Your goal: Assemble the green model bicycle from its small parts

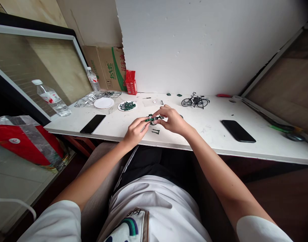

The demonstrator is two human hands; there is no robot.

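Observation:
Both hands meet over the white table, pinching a small green and dark model part point(151, 119) between them. My left hand point(135, 131) holds its left end between thumb and fingers. Above the right end, my right hand point(170, 120) is closed with thumb and index finger on the same part; fingers hide some of it. A small dark H-shaped piece point(155, 131) lies on the table just below. Behind to the right stands a black model bicycle point(195, 100). A white plate point(120, 107) with green pieces is behind to the left.
On the white table point(194, 137) lie a black phone point(92, 124) at left and another phone point(238, 131) at right. An empty plate point(104, 103), water bottles point(53, 99), a red box point(131, 82) and a cardboard box point(106, 67) are at back left.

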